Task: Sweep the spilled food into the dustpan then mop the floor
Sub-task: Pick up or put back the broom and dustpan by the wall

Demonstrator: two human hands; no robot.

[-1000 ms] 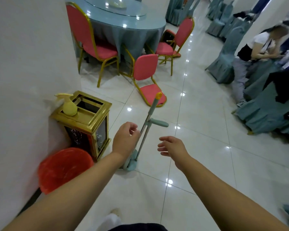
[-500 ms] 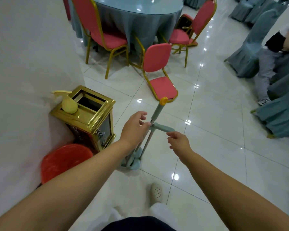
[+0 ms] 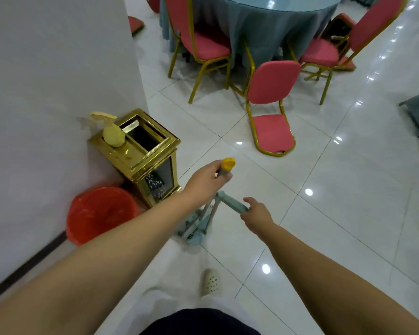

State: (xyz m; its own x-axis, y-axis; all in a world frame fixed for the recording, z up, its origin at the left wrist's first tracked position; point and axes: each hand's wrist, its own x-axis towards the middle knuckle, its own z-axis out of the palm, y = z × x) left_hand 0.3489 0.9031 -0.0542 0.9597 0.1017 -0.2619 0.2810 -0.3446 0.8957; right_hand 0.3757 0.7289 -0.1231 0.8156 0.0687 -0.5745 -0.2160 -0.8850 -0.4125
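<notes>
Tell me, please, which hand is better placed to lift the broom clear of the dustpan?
Left, probably: the left hand grips the broom just under its yellow cap, while the right hand holds the dustpan handle.

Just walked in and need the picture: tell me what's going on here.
A person is picking up a broom and dustpan set standing on the white tiled floor. The left hand grips the yellow-capped handle; the right hand holds the teal side handle. Beside them, a gold bin with a yellow spray bottle on top and a red bucket stand against the wall. No spilled food is visible.
</notes>
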